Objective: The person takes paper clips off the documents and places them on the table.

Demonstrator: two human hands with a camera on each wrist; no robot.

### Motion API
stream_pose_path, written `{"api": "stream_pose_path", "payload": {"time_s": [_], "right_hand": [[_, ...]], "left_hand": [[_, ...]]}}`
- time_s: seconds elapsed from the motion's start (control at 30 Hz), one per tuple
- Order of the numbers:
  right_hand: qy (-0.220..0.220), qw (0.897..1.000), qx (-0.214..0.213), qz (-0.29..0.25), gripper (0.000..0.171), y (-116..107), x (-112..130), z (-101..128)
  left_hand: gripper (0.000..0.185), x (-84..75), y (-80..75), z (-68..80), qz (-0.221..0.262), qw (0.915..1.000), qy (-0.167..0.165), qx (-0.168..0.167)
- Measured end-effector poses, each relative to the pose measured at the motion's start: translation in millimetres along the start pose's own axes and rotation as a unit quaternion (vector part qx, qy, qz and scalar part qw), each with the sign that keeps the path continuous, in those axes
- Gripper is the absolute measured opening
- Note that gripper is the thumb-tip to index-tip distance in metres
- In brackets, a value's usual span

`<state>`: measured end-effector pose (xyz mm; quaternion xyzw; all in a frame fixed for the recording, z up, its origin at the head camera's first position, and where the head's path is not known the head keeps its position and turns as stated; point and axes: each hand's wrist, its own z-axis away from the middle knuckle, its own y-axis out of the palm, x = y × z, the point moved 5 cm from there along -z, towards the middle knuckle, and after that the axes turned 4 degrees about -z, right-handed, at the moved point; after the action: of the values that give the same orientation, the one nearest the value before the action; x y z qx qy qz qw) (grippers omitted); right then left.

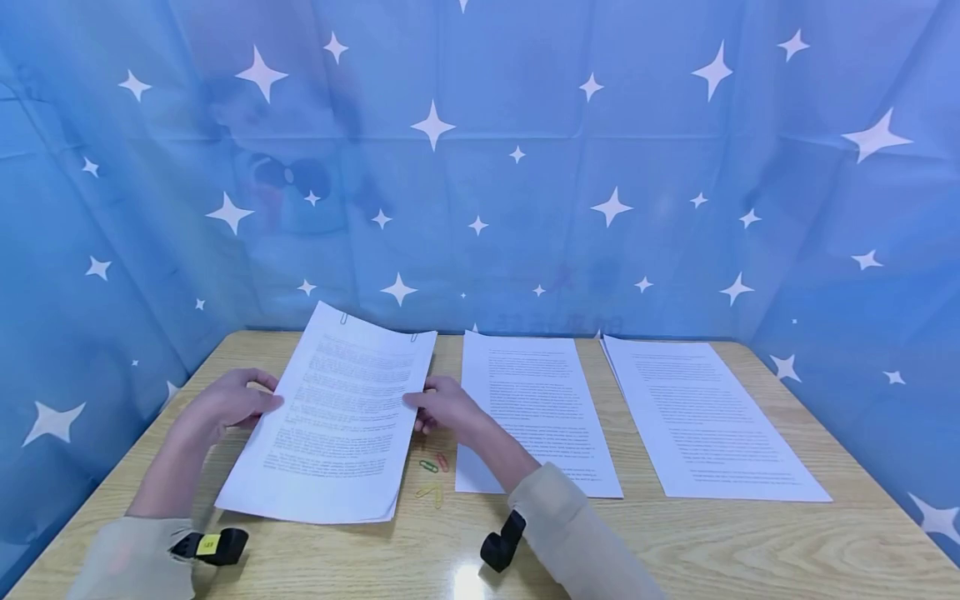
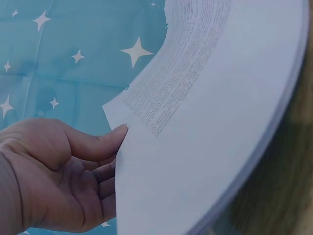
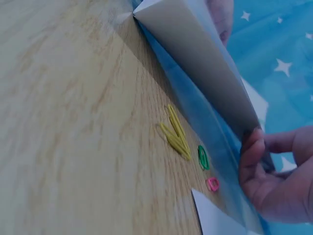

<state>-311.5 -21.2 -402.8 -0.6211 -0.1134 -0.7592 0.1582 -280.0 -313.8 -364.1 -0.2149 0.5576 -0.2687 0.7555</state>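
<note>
The left hand [image 2: 58,176] pinches the edge of a curved stack of paper [image 2: 205,147], thumb on top.

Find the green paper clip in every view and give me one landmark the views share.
Head: green paper clip lies on the table, lower centre, below the right hand.
Left wrist: not in view.
Right wrist: lower right, between yellow clips and a pink clip.
Shared landmark: the held paper stack.

Three stacks of printed paper sit on the surface, one held stack [image 1: 337,417] at 9 o'clock, a middle stack [image 1: 532,392] and one [image 1: 705,417] at 3 o'clock, plus four loose paper clips [image 1: 432,479], two yellow, one green, one pink.
</note>
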Motion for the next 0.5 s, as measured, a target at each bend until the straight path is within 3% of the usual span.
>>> {"api": "stream_pose_path", "payload": {"time_s": [0.17, 0.5], "right_hand": [[-0.034, 0.999, 0.023, 0.009, 0.029, -6.0, 3.7, 5.0], [-0.082, 0.996, 0.02, 0.015, 0.034, -26.1, 12.5, 17.1]], "left_hand": [[0.039, -5.7, -2.2, 2.6, 0.019, 0.9996, 0.021, 0.011], [0.052, -23.3, 3.8, 10.0, 0.026, 0.9976, 0.06, 0.022]]}}
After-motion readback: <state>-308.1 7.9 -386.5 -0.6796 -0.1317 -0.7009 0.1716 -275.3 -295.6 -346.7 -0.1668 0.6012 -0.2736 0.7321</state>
